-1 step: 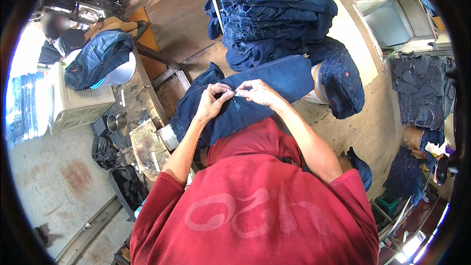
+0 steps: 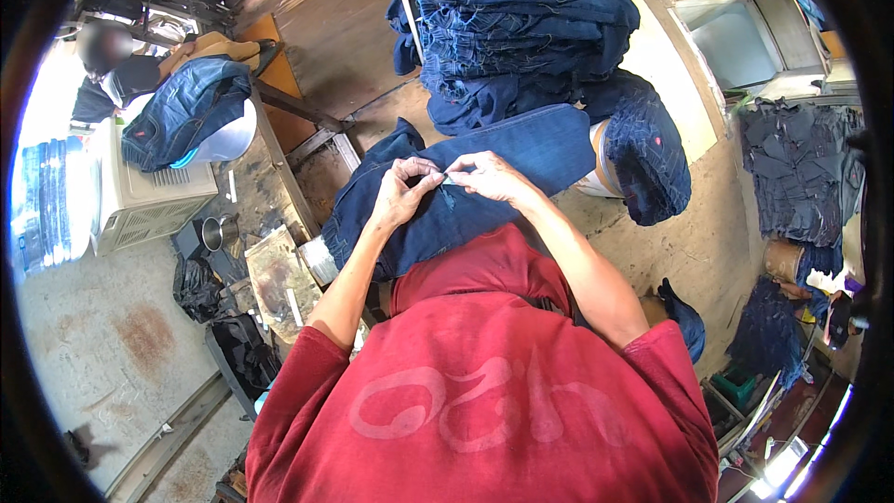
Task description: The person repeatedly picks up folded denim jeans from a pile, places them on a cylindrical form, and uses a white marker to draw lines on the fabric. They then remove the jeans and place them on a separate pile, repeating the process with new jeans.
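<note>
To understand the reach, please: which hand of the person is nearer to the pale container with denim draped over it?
Right. The right hand is left of the pale container, apart from it; the left hand is farther left, past the right one.

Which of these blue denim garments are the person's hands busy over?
The denim garment spread before the red shirt: left hand and right hand meet above it. The tall denim pile lies beyond their fingers.

Head-worn fisheye view, facing down, hands [image 2: 406, 194] near
</note>
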`<state>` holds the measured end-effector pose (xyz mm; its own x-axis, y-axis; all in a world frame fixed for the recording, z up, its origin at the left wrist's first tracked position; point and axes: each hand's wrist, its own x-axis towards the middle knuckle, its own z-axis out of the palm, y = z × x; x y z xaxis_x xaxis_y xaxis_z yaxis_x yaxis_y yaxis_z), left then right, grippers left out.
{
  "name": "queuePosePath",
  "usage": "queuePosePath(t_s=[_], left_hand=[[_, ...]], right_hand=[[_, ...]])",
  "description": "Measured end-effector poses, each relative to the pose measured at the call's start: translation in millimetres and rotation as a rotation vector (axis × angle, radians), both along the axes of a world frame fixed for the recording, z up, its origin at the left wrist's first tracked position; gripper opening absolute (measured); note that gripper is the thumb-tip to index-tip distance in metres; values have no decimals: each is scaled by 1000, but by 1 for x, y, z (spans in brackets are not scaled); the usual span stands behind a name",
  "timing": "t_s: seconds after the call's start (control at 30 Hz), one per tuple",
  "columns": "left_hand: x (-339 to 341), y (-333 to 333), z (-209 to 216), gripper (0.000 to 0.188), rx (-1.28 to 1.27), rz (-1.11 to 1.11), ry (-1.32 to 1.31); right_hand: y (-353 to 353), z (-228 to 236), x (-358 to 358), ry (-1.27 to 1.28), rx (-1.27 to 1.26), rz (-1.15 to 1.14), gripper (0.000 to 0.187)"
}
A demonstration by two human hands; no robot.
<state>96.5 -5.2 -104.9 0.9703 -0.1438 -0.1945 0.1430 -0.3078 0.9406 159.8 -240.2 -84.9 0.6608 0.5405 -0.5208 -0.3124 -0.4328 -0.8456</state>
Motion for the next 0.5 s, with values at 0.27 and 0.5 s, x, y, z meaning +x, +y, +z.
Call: queuePosePath(t_s=[0.27, 0.5], left_hand=[[24, 91, 12, 61, 861, 348, 19], [8, 169, 4, 88, 211, 290, 562]], right_hand=[[-51, 29, -37, -34, 52, -143, 36], [-182, -12, -68, 276, -171, -1108, 56]])
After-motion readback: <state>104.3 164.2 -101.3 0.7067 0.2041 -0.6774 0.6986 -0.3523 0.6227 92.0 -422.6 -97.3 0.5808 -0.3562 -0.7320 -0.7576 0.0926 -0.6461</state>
